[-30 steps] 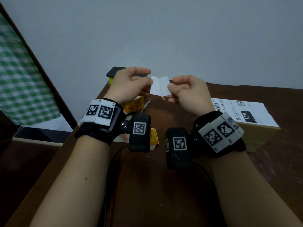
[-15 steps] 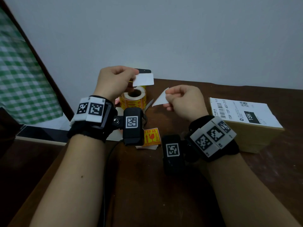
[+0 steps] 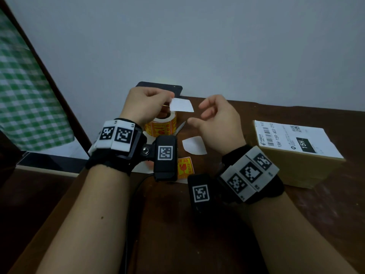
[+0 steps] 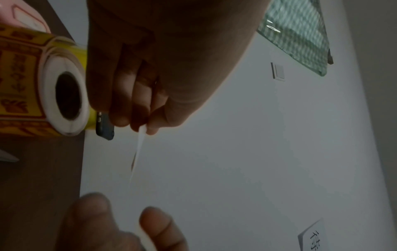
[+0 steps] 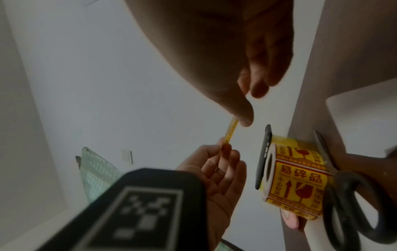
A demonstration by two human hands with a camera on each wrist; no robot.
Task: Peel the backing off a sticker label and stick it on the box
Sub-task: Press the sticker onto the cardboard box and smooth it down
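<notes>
My left hand (image 3: 170, 98) pinches one end of a peeled sticker (image 3: 181, 105), whose white back faces me. Edge-on in the right wrist view, the sticker (image 5: 295, 131) shows yellow. My right hand (image 3: 197, 114) hovers just right of the sticker's free end with loosely curled fingers and holds nothing. In the left wrist view the sticker (image 4: 137, 149) hangs from my left hand (image 4: 144, 130), with a gap before the right fingers (image 4: 154, 219). The white backing (image 3: 194, 145) lies on the table under my right hand. The cardboard box (image 3: 296, 155), with a shipping label on top, stands at the right.
A yellow sticker roll (image 3: 161, 126) stands behind my left hand, with scissors (image 3: 180, 127) beside it and a dark phone (image 3: 160, 87) against the wall. A loose yellow sticker (image 3: 184, 168) lies near my left wrist. The wooden table's edge (image 3: 75, 186) runs along the left.
My right hand let go of the white backing, which now lies on the table, and rose toward the sticker. My left hand still holds the sticker, slightly further right.
</notes>
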